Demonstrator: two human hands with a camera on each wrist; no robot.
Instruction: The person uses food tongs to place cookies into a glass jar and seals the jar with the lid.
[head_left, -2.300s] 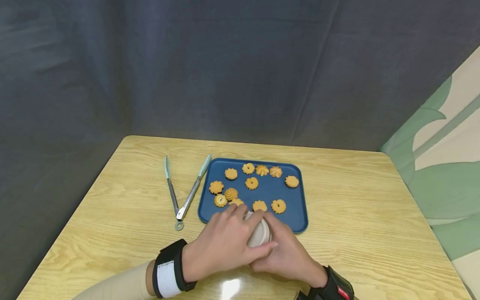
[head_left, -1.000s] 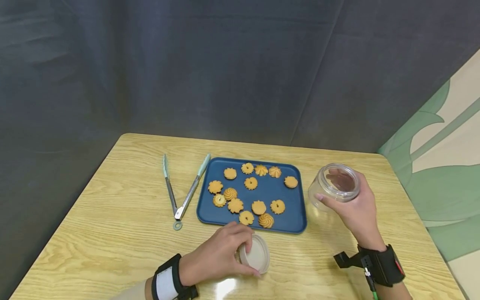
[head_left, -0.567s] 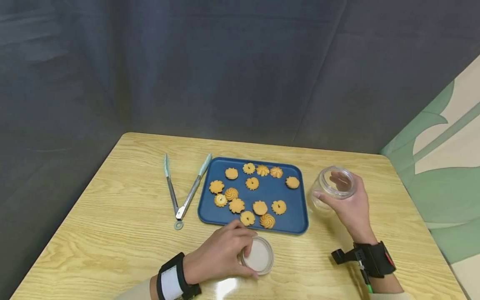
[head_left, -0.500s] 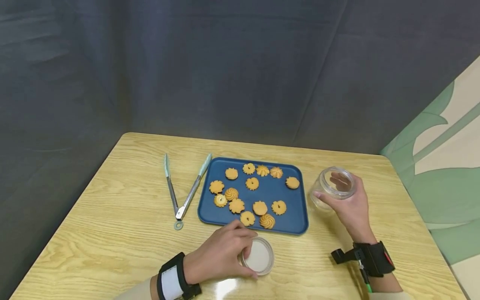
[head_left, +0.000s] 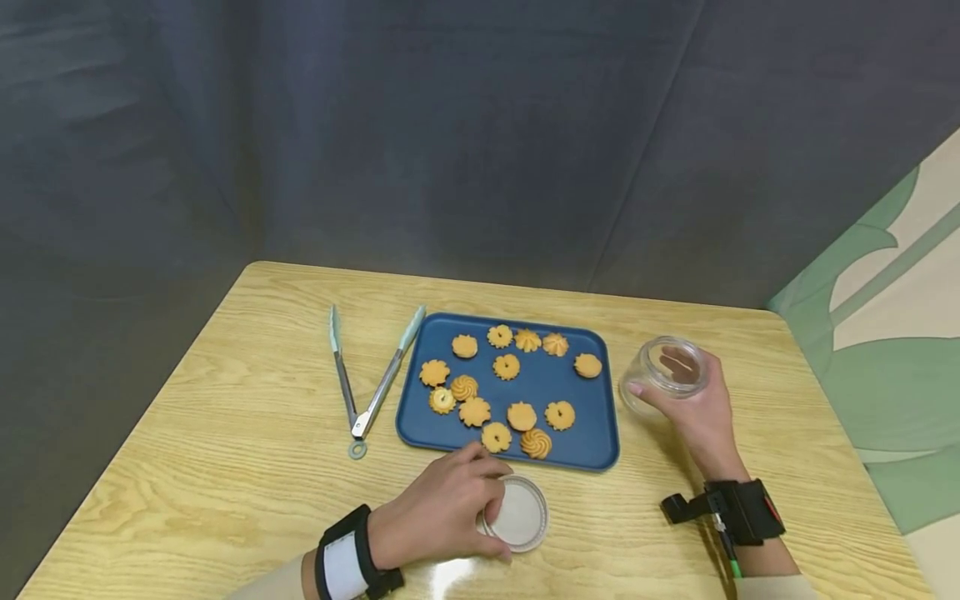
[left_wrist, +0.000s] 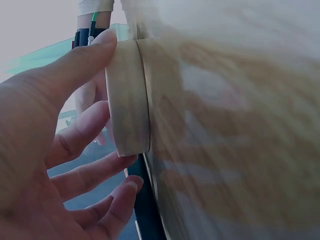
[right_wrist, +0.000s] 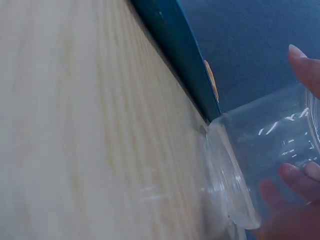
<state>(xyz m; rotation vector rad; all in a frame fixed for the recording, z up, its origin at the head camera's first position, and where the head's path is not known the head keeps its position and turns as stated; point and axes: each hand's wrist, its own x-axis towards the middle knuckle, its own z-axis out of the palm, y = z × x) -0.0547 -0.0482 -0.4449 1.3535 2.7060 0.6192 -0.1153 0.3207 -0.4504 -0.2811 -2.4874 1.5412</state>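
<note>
A round, shallow, whitish jar lid [head_left: 523, 514] lies on the table just in front of the blue tray. My left hand [head_left: 442, 508] holds it by the edge; in the left wrist view thumb and fingertips sit on opposite sides of the lid [left_wrist: 127, 100]. To the right of the tray, a clear, wide-mouthed jar [head_left: 642, 377] stands upright without a lid. Around its upper part curls my right hand [head_left: 705, 408], thumb on the near side. The right wrist view shows the see-through jar [right_wrist: 265, 130] with its base on the table, close beside the tray edge.
The blue tray [head_left: 540, 383] carries several cookies [head_left: 464, 387] of different shapes. Left of it lie metal tongs [head_left: 362, 427] with pale blue tips, spread apart. A dark curtain [head_left: 450, 150] hangs behind the wooden table [head_left: 225, 400].
Both hands were together at the lid in front of the tray. Since then the right hand has carried the jar rightward, and the left has lowered the lid to the table. Lately both stay nearly still.
</note>
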